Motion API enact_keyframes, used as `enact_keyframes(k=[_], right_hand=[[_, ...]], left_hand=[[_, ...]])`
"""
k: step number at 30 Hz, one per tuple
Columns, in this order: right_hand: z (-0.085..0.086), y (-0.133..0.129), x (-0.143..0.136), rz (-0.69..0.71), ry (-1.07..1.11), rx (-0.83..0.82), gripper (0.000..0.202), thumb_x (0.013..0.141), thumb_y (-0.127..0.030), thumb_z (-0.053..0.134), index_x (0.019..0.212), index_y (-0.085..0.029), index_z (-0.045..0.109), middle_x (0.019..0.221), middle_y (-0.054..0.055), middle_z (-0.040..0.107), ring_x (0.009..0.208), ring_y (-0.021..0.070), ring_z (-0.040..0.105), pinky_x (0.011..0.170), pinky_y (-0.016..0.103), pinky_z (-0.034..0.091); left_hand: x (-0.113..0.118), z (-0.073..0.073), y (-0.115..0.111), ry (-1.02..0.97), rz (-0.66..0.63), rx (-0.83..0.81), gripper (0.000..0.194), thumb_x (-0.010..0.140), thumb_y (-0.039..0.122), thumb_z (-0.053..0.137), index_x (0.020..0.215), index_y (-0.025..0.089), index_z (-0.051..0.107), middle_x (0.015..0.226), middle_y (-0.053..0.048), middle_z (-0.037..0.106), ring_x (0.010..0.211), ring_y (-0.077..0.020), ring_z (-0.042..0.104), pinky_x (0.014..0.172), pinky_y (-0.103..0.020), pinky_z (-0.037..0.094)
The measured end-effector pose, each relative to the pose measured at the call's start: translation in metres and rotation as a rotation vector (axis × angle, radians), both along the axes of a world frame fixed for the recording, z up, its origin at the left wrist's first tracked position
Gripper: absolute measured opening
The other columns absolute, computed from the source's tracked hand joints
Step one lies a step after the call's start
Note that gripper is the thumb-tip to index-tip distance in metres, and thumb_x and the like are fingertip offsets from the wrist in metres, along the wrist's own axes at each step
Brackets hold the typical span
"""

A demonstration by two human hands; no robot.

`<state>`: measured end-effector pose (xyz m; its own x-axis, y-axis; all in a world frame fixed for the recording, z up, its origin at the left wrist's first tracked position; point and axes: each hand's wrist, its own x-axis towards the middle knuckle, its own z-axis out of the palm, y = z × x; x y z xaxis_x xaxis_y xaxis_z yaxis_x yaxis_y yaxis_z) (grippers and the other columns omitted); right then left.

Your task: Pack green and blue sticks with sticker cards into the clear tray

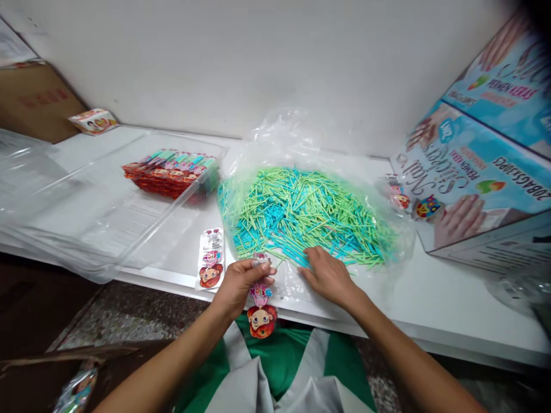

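Note:
My left hand [245, 281] pinches the top of a small printed packet [261, 312], which hangs upright at the table's front edge and shows a red-haired cartoon figure. My right hand [325, 274] is at the front of a heap of thin green and blue sticks [310, 201], its thumb and fingers closed round the ends of several blue sticks [293, 250]. Clear plastic sheeting [293, 129] lies under and behind the heap. Left of my left hand, a flat stack of similar packets [210, 261] rests on the white table [183, 252].
A clear plastic tray [129, 229] at the left is beside a bundle of filled red packets [172, 175]. Behind it are a small carton [93, 121] and a brown cardboard box [38, 103]. Large blue printed boxes [486, 172] stand at the right, with a clear container [514, 292] near them.

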<state>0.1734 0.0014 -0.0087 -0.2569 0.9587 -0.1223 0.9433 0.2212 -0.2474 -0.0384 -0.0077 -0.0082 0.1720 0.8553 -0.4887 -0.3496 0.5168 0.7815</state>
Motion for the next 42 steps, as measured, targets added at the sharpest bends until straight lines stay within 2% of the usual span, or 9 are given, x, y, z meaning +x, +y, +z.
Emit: enact_keyframes(k=[4, 8, 12, 16, 21, 24, 28, 36, 42], right_hand=[[-0.006, 0.03, -0.005, 0.067, -0.25, -0.021, 0.027, 0.088, -0.027, 0.044, 0.108, -0.011, 0.053, 0.105, 0.018, 0.058, 0.097, 0.0282, 0.057, 0.076, 0.035, 0.044], [-0.018, 0.056, -0.02, 0.078, -0.263, -0.034, 0.027, 0.085, -0.011, 0.042, 0.107, -0.004, 0.056, 0.102, 0.023, 0.06, 0.095, 0.0314, 0.059, 0.074, 0.037, 0.044], [-0.027, 0.068, -0.022, 0.067, -0.203, -0.037, 0.024, 0.082, -0.004, 0.041, 0.098, -0.003, 0.059, 0.096, 0.024, 0.063, 0.092, 0.0303, 0.062, 0.074, 0.037, 0.044], [-0.027, 0.061, -0.004, 0.038, -0.032, -0.002, 0.016, 0.084, -0.015, 0.044, 0.09, -0.008, 0.057, 0.088, 0.022, 0.064, 0.081, 0.0303, 0.063, 0.069, 0.038, 0.044], [-0.03, 0.05, 0.015, -0.028, 0.356, 0.066, 0.021, 0.095, -0.03, 0.027, 0.096, -0.017, 0.044, 0.077, 0.007, 0.063, 0.069, 0.0198, 0.061, 0.066, 0.032, 0.047], [-0.039, 0.043, 0.012, -0.091, 0.612, 0.144, 0.025, 0.098, -0.034, 0.021, 0.095, -0.02, 0.042, 0.083, 0.005, 0.062, 0.079, 0.0162, 0.061, 0.077, 0.031, 0.047], [-0.05, 0.03, 0.003, -0.169, 0.883, 0.238, 0.026, 0.098, -0.036, 0.027, 0.093, -0.021, 0.048, 0.091, 0.006, 0.062, 0.095, 0.0171, 0.058, 0.093, 0.037, 0.041], [-0.066, 0.011, -0.003, -0.21, 1.062, 0.176, 0.017, 0.096, -0.036, 0.037, 0.103, -0.022, 0.044, 0.091, 0.005, 0.063, 0.088, 0.0166, 0.06, 0.084, 0.035, 0.046], [-0.07, 0.01, -0.002, -0.207, 1.032, 0.078, 0.026, 0.095, -0.038, 0.039, 0.115, -0.022, 0.044, 0.091, 0.003, 0.064, 0.089, 0.017, 0.059, 0.085, 0.034, 0.044]], left_hand=[[0.004, 0.003, 0.001, -0.064, -0.065, -0.018, 0.026, 0.062, 0.034, 0.079, 0.078, 0.015, 0.071, 0.081, -0.006, 0.072, 0.058, -0.01, 0.062, 0.056, -0.02, 0.048], [0.003, 0.006, 0.001, -0.049, -0.121, -0.009, 0.031, 0.062, 0.035, 0.079, 0.079, 0.01, 0.07, 0.08, -0.009, 0.072, 0.057, -0.0112, 0.062, 0.053, -0.021, 0.046], [-0.001, 0.007, -0.001, -0.04, -0.125, 0.006, 0.032, 0.064, 0.034, 0.078, 0.08, 0.007, 0.069, 0.079, -0.01, 0.072, 0.056, -0.0106, 0.061, 0.054, -0.021, 0.046], [-0.006, 0.007, -0.002, -0.055, -0.099, 0.024, 0.03, 0.068, 0.033, 0.076, 0.083, 0.008, 0.069, 0.081, -0.01, 0.072, 0.058, -0.011, 0.062, 0.055, -0.021, 0.047], [-0.008, 0.008, 0.005, -0.046, -0.067, 0.041, 0.028, 0.07, 0.032, 0.075, 0.082, 0.008, 0.069, 0.08, -0.008, 0.072, 0.057, -0.0095, 0.062, 0.056, -0.019, 0.046], [-0.004, 0.011, 0.01, -0.04, -0.039, 0.074, 0.026, 0.071, 0.032, 0.074, 0.081, 0.009, 0.069, 0.08, -0.007, 0.071, 0.057, -0.0085, 0.061, 0.057, -0.018, 0.047], [0.002, 0.018, 0.013, -0.029, -0.037, 0.11, 0.027, 0.072, 0.033, 0.072, 0.086, 0.01, 0.069, 0.08, -0.007, 0.071, 0.059, -0.0098, 0.062, 0.058, -0.02, 0.048], [0.005, 0.024, 0.014, 0.007, -0.028, 0.128, 0.027, 0.074, 0.032, 0.071, 0.088, 0.009, 0.068, 0.08, -0.008, 0.071, 0.059, -0.01, 0.062, 0.058, -0.019, 0.048], [0.008, 0.024, 0.015, 0.018, -0.032, 0.129, 0.028, 0.074, 0.033, 0.071, 0.088, 0.009, 0.068, 0.079, -0.009, 0.071, 0.059, -0.0104, 0.061, 0.056, -0.02, 0.047]])
